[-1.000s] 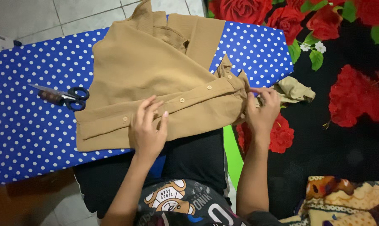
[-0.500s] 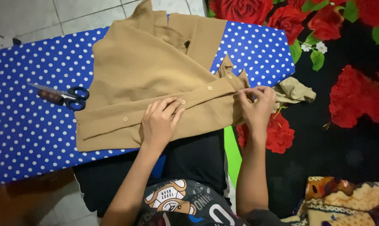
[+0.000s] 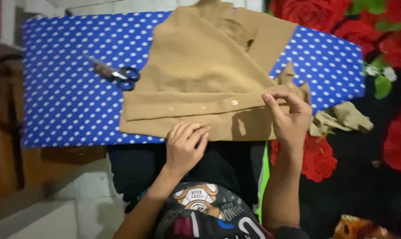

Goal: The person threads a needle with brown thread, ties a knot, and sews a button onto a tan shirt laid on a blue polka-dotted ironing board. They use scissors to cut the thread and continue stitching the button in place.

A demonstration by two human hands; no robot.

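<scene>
Tan cloth, a buttoned shirt (image 3: 200, 75), is spread over a blue surface (image 3: 63, 102) patterned with white dots, and its upper part is cut off by the top edge of the frame. A strip with small round buttons (image 3: 234, 102) is seen running across the shirt near its lower edge. The left hand (image 3: 186, 148) is laid at the near hem of the shirt with its fingers curled inward; whether any cloth is pinched under them cannot be told, since the fingertips are hidden by the knuckles. The right hand (image 3: 289, 118) is held at the right end of the button strip, thumb and fingertips drawn close together, and a fold of the cloth appears to be nipped between them, though the blur leaves the grip itself hard to make out. A pair of scissors (image 3: 116, 74) with dark handles is laid on the surface to the left of the shirt, apart from it. A crumpled piece of lighter cloth (image 3: 344, 118) is seen just beyond the right hand, off the surface. A dark spread with red roses (image 3: 317, 157) is partly covered by the right forearm.
</scene>
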